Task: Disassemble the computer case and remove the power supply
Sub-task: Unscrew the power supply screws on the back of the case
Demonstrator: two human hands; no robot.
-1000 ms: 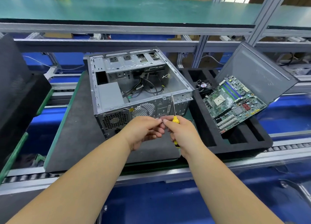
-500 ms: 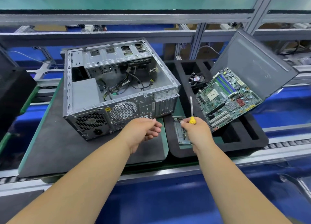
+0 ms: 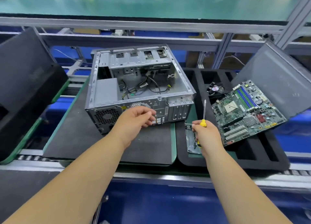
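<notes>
Computer case [image 3: 139, 89] lies on its side, open top upward, on a dark foam mat [image 3: 80, 139] that covers a green-edged pallet on the conveyor worktop [image 3: 151, 175]. Grey metal rails and a green shelf [image 3: 134, 3] run across behind it, with blue surfaces below. Inside the bare metal shell the grey power supply [image 3: 106, 90] sits in the near left corner, its fan grille [image 3: 106, 117] facing the person, and loose cables [image 3: 144, 87] lie on the case floor. To the right a black foam tray [image 3: 262, 158] carries a green motherboard [image 3: 245, 112], a cooler fan [image 3: 215, 89] and a grey side panel [image 3: 276, 79] leaning tilted. A black cover [image 3: 25, 82] stands at far left. The left hand [image 3: 136, 121] hovers at the case's rear face, fingers loosely curled, holding nothing I can see. The right hand [image 3: 207, 134] has its grip closed round a yellow-handled screwdriver [image 3: 204, 113], shaft pointing up, just beside the case.
</notes>
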